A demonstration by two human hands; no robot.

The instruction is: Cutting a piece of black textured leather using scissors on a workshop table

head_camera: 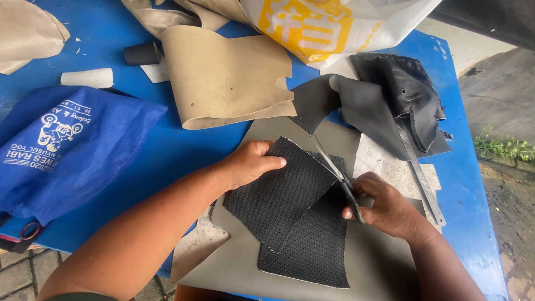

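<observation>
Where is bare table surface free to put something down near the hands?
Bare blue table lies between the blue bag and the grey sheet, below the beige piece. Another strip runs along the right edge, beyond the metal ruler. It is crowded around the perforated black material, scissors and black scraps.

A blue table (167, 150) carried scraps of material. A blue cloth bag (67, 150) with white print lay at the left edge. Beyond it sat a small white roll (87, 77) and a short black roll (141, 53). A large tan sheet (225, 78) curled at the middle, near more tan pieces (28, 33) in the far left corner. A white plastic bag (334, 25) with a yellow panel lay at the top. A crumpled pile of black material (390, 100) rested to the right, touching a metal ruler (423, 181) that lay slantwise. A wide grey sheet (239, 262) covered the near part. Past the right edge were concrete ground (501, 89) and small weeds (504, 147).
</observation>
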